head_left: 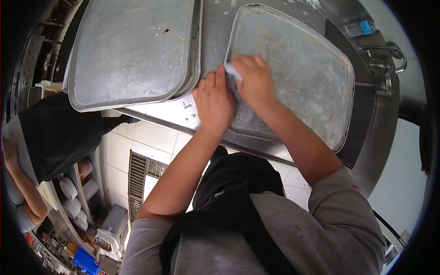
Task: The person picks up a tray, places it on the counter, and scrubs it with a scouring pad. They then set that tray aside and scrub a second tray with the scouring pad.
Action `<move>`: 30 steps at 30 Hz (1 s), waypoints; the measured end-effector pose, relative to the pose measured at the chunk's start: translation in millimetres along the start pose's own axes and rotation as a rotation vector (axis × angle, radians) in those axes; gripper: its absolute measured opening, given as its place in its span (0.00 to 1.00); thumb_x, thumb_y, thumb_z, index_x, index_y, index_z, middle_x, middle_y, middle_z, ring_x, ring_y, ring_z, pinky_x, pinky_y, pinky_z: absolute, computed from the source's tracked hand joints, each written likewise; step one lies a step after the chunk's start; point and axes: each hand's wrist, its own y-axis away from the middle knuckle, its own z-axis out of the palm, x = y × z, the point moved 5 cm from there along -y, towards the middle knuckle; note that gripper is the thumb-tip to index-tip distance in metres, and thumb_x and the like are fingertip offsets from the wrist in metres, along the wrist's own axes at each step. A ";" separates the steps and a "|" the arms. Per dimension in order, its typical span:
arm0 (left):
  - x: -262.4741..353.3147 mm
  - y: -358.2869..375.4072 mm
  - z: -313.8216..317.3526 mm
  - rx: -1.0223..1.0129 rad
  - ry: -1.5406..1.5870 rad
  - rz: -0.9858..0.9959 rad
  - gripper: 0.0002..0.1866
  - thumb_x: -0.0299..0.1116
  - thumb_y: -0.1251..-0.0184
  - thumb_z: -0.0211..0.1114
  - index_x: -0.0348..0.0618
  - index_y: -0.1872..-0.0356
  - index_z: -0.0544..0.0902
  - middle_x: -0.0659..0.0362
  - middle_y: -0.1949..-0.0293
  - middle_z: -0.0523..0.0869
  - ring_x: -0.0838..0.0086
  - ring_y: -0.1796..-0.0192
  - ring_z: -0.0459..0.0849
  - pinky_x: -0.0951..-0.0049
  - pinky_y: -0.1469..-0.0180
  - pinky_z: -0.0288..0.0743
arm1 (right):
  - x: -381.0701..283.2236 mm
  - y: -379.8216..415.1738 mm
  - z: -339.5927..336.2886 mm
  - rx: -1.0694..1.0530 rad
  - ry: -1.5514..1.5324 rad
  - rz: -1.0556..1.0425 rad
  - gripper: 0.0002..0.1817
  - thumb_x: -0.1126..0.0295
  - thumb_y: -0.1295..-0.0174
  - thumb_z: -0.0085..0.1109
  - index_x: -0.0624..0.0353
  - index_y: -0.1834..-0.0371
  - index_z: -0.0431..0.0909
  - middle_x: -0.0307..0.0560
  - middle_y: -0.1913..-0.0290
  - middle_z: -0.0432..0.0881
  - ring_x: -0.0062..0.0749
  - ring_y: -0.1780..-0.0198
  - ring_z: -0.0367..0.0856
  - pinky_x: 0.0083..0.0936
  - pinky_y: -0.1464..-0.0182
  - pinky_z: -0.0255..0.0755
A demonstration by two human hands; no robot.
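A worn metal baking tray [298, 68] lies on the steel counter in front of me, with soap suds near its left corner. My right hand [254, 82] is closed around a small white scrubbing pad [233, 72], blurred by motion, and presses it against the tray's left rim. Right beside it, my left hand [214, 103] is at the same rim, its fingers pointing away from me and its thumb hidden. Close to those fingers, on the left, rises a stack of similar baking trays [133, 55]; the top one has a small brown scrap on it.
A sink tap [398, 57] and a plastic bottle [360, 28] are at the far right of the steel counter [213, 27]. To the left stands another person in a black apron [64, 137], near shelves with white bowls [68, 188]. A floor grate [137, 178] lies below.
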 end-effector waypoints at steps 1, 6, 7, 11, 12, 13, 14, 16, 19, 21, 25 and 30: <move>0.3 1.7 -0.5 -0.007 -0.005 0.005 0.25 0.26 0.36 0.58 0.40 0.36 0.73 0.53 0.55 0.80 0.59 0.53 0.78 0.57 0.53 0.65 | -2.2 0.5 -2.2 -0.082 -0.030 -0.024 0.18 0.79 0.52 0.62 0.52 0.55 0.82 0.46 0.50 0.82 0.49 0.48 0.76 0.44 0.45 0.71; 2.0 3.8 1.9 0.021 -0.034 0.032 0.25 0.26 0.36 0.57 0.41 0.35 0.72 0.54 0.56 0.80 0.59 0.54 0.78 0.57 0.53 0.65 | 63.0 -81.7 12.9 0.003 0.020 0.076 0.19 0.79 0.51 0.60 0.52 0.54 0.83 0.47 0.49 0.82 0.52 0.48 0.76 0.45 0.46 0.71; 1.7 4.5 1.3 0.012 -0.039 0.028 0.25 0.26 0.36 0.57 0.41 0.35 0.72 0.54 0.56 0.80 0.59 0.54 0.78 0.58 0.53 0.65 | 53.0 -71.0 14.0 0.013 0.011 0.118 0.19 0.80 0.52 0.61 0.52 0.54 0.83 0.47 0.49 0.83 0.52 0.48 0.76 0.45 0.46 0.71; 2.1 3.6 0.3 0.015 -0.011 0.011 0.25 0.25 0.35 0.57 0.40 0.35 0.73 0.54 0.56 0.80 0.59 0.54 0.78 0.58 0.52 0.65 | -4.2 7.0 -6.6 -0.054 -0.043 0.030 0.17 0.78 0.50 0.61 0.52 0.55 0.83 0.45 0.53 0.84 0.50 0.49 0.76 0.44 0.47 0.70; 2.9 5.6 1.0 0.011 -0.010 0.013 0.25 0.25 0.35 0.57 0.40 0.35 0.73 0.54 0.56 0.80 0.59 0.54 0.78 0.58 0.52 0.65 | -11.1 15.7 -6.3 -0.124 -0.093 -0.046 0.15 0.76 0.48 0.59 0.51 0.56 0.84 0.44 0.55 0.84 0.47 0.50 0.76 0.43 0.48 0.69; 3.0 6.3 0.7 0.007 -0.012 0.015 0.25 0.25 0.35 0.57 0.40 0.35 0.73 0.54 0.56 0.80 0.59 0.53 0.78 0.58 0.52 0.65 | 2.9 -0.3 -0.9 -0.073 -0.017 -0.110 0.15 0.76 0.47 0.58 0.50 0.56 0.84 0.42 0.55 0.84 0.47 0.50 0.76 0.44 0.49 0.69; 2.7 4.0 0.5 0.008 -0.017 0.021 0.24 0.25 0.34 0.56 0.40 0.35 0.74 0.53 0.56 0.80 0.59 0.53 0.78 0.58 0.51 0.65 | 29.5 -34.5 4.7 -0.007 0.011 -0.043 0.17 0.77 0.49 0.60 0.51 0.55 0.84 0.44 0.53 0.84 0.49 0.49 0.76 0.44 0.47 0.70; 4.3 1.6 2.0 0.006 -0.034 0.025 0.24 0.25 0.34 0.56 0.40 0.35 0.73 0.53 0.56 0.80 0.58 0.53 0.78 0.58 0.50 0.65 | 56.2 -72.4 11.3 0.074 0.023 0.046 0.19 0.78 0.52 0.62 0.52 0.54 0.84 0.46 0.51 0.84 0.50 0.48 0.76 0.43 0.45 0.71; 5.5 4.6 0.3 -0.022 -0.051 0.023 0.24 0.25 0.34 0.56 0.40 0.35 0.73 0.52 0.55 0.80 0.58 0.53 0.78 0.58 0.50 0.65 | 37.0 -45.9 11.6 0.116 -0.002 0.109 0.16 0.78 0.48 0.59 0.53 0.54 0.84 0.46 0.52 0.84 0.49 0.49 0.76 0.43 0.45 0.69; 5.8 -0.5 -1.7 -0.007 -0.050 0.020 0.24 0.25 0.33 0.56 0.39 0.35 0.73 0.52 0.55 0.80 0.58 0.53 0.78 0.57 0.50 0.65 | -6.4 8.4 0.8 0.021 -0.039 0.036 0.15 0.78 0.46 0.57 0.54 0.56 0.83 0.47 0.53 0.84 0.49 0.50 0.76 0.43 0.46 0.69; 3.4 2.6 2.0 -0.028 -0.040 0.028 0.25 0.25 0.33 0.56 0.38 0.34 0.72 0.51 0.55 0.79 0.57 0.52 0.78 0.57 0.49 0.65 | 31.8 -41.4 6.3 -0.049 -0.036 0.083 0.14 0.77 0.46 0.57 0.53 0.56 0.82 0.44 0.51 0.82 0.47 0.47 0.75 0.43 0.45 0.68; 5.5 0.8 -0.1 -0.031 -0.076 0.034 0.25 0.25 0.34 0.56 0.37 0.34 0.72 0.51 0.55 0.79 0.57 0.52 0.78 0.57 0.50 0.66 | 19.9 -26.7 10.5 0.102 0.010 0.184 0.14 0.77 0.47 0.59 0.52 0.56 0.82 0.42 0.51 0.83 0.45 0.46 0.75 0.44 0.45 0.67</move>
